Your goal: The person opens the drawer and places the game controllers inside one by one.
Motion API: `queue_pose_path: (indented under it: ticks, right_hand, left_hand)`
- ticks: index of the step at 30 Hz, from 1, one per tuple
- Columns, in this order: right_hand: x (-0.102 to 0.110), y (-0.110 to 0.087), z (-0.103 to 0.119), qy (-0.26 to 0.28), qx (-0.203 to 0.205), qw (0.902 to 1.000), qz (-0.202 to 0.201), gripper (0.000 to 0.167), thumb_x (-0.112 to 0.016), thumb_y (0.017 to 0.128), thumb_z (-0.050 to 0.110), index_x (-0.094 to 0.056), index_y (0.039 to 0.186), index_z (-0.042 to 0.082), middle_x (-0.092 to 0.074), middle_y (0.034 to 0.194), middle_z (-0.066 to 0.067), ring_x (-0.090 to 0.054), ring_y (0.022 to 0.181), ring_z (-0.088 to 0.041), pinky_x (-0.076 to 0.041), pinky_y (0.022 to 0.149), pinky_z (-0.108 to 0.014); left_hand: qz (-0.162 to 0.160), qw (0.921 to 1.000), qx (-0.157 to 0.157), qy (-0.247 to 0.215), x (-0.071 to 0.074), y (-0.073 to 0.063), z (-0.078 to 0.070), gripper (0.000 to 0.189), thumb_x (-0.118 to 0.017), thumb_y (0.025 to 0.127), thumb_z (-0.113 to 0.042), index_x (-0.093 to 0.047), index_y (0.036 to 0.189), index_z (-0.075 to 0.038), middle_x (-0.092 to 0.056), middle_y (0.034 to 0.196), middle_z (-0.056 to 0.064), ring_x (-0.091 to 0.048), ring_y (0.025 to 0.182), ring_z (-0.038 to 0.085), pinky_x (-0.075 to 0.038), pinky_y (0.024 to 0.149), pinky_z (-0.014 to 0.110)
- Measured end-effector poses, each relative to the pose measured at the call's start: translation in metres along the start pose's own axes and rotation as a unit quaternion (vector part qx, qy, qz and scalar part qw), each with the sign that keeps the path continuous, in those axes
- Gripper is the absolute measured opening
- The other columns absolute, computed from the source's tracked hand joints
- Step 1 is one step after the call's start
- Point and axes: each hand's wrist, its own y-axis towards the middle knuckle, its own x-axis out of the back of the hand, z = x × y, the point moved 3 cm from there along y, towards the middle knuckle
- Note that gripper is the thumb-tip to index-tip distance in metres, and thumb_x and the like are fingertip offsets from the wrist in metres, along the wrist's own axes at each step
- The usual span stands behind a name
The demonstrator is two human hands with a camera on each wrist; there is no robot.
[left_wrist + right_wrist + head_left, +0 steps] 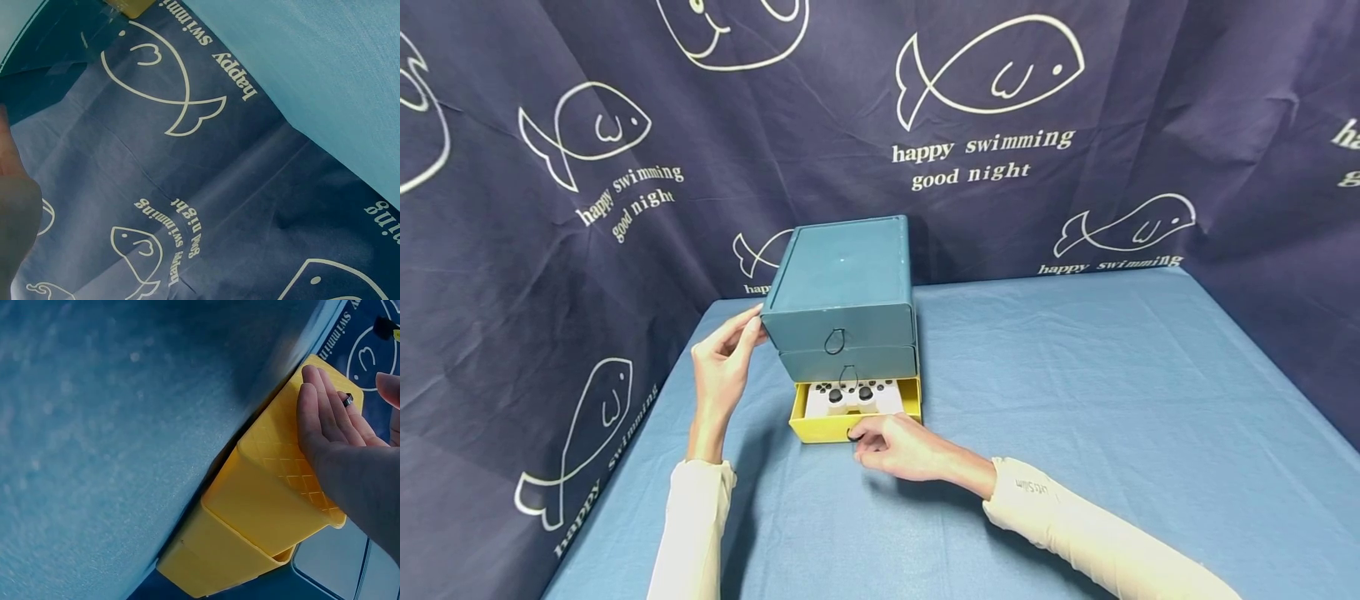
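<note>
On the table stands a drawer box (842,267) with two closed teal drawers above a yellow drawer (820,429), which is pulled partly out. Inside the yellow drawer lies a white game controller (887,398) with black thumbsticks. My right hand (895,448) is at the drawer's front, its fingertips holding the small black loop handle (348,399); the backs of several fingers lie along the yellow face. My left hand (722,358) rests its fairly straight fingers against the box's left side, near the front upper corner. In the left wrist view only part of that hand (12,181) shows.
Thin dark loop handles (834,341) hang on the teal drawer fronts. A blue cloth (1075,400) covers the table. Behind and to the left hangs a dark blue curtain (850,125) with white fish drawings and lettering, close to the back of the box.
</note>
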Motion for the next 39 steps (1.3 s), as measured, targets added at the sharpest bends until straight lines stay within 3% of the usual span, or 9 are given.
queue_pose_path:
  ticks: [11,18,31,39]
  right_hand:
    - [0.002,0.002,-0.002,-0.008,0.003,0.9999,-0.008,0.027,-0.067,0.091,0.001,-0.071,0.117,-0.006,-0.076,0.095,0.000,-0.070,0.091,-0.010,-0.055,0.081,-0.023]
    - [0.004,0.005,-0.006,-0.004,0.004,1.0000,-0.006,0.029,-0.065,0.090,-0.001,-0.070,0.118,-0.007,-0.076,0.096,-0.001,-0.072,0.095,-0.016,-0.057,0.086,-0.031]
    - [0.007,0.011,-0.010,-0.013,0.009,0.9998,-0.015,0.026,-0.067,0.092,0.001,-0.071,0.117,-0.006,-0.076,0.099,-0.004,-0.072,0.096,-0.018,-0.056,0.084,-0.026]
    - [0.008,0.013,-0.010,-0.025,0.010,0.9993,-0.024,0.024,-0.069,0.093,0.005,-0.072,0.115,-0.005,-0.076,0.100,-0.008,-0.072,0.094,-0.019,-0.056,0.083,-0.026]
  left_hand:
    - [0.000,1.0000,-0.005,0.001,0.000,0.000,-0.002,0.024,-0.068,0.101,-0.005,-0.075,0.123,-0.001,-0.078,0.101,0.008,-0.076,0.083,0.010,-0.059,0.081,0.025]
    - [-0.001,1.0000,-0.001,0.000,0.000,0.000,-0.002,0.024,-0.068,0.101,-0.005,-0.075,0.123,0.000,-0.077,0.102,0.008,-0.076,0.084,0.011,-0.059,0.082,0.026]
    - [-0.001,1.0000,-0.005,0.000,-0.001,0.000,-0.002,0.024,-0.068,0.101,-0.004,-0.075,0.123,0.000,-0.077,0.098,0.017,-0.076,0.082,0.011,-0.058,0.082,0.025]
    - [0.001,1.0000,-0.007,0.003,0.000,0.000,-0.002,0.024,-0.067,0.101,-0.005,-0.075,0.123,0.000,-0.077,0.098,0.017,-0.076,0.083,0.010,-0.059,0.082,0.025]
